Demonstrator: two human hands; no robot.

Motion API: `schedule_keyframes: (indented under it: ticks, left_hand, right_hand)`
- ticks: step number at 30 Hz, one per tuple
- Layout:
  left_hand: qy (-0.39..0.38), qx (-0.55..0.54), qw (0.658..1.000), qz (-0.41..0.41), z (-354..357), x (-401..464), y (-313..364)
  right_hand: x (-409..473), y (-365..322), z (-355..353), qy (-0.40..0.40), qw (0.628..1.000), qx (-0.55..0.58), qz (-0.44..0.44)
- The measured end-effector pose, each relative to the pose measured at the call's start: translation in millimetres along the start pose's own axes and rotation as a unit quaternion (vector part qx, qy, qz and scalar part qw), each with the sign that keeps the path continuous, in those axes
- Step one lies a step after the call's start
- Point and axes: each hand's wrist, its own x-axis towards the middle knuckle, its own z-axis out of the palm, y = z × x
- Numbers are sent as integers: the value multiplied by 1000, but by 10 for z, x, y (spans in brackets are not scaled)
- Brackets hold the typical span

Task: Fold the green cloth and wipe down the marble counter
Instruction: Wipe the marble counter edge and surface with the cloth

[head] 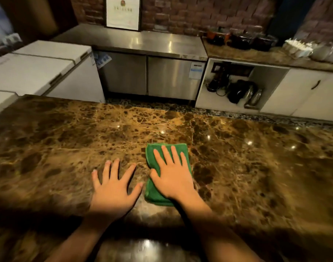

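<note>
Well beyond my fingertips, across the aisle, an open white cabinet bay [241,86] holds a tangle of dark appliances with cords and a couple of shiny metal pieces leaning at its right; I cannot make out just what they are. Farther off and to the right of my right hand, on a brown stone ledge [271,55], dark bowls [243,41] stand in a row, and beside them a white container [296,47] holds pale sticks, too blurred to name. My right hand [173,176] lies flat, palm down, on the folded green terry cloth [152,193], fingers straight and only slightly parted, thumb out to the left along the cloth's edge; it presses rather than grips. The cloth is a narrow folded rectangle lying on the glossy brown veined marble counter [256,167], under my right palm and showing past my fingertips and along both sides of the hand. My left hand [114,190] rests just beside it, to the left, palm down on bare marble with fingers spread wide, holding nothing; its thumb tip is near the cloth's left edge but apart from it. Both forearms are bare and reach forward from the bottom of the view, converging toward the cloth, wrists low over the stone.
</note>
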Motion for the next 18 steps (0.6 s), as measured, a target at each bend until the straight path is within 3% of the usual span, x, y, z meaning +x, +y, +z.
schedule_keyframes:
  ticks: [5,8,12,18]
  left_hand:
    - [-13,-119,993,23,-127,-43,-145]
    - [22,-64,998,12,-189,-89,-534]
    - [-3,-15,1000,-17,-231,-68,-996]
    - [20,-8,1000,3,-156,-44,-1015]
  right_hand:
    - [-1106,-7,49,65,998,-8,-5]
    - [-1320,497,-22,34,997,-19,67]
    - [-882,1149,-137,11,983,-31,182]
    - [465,1455,-321,-5,975,4,224]
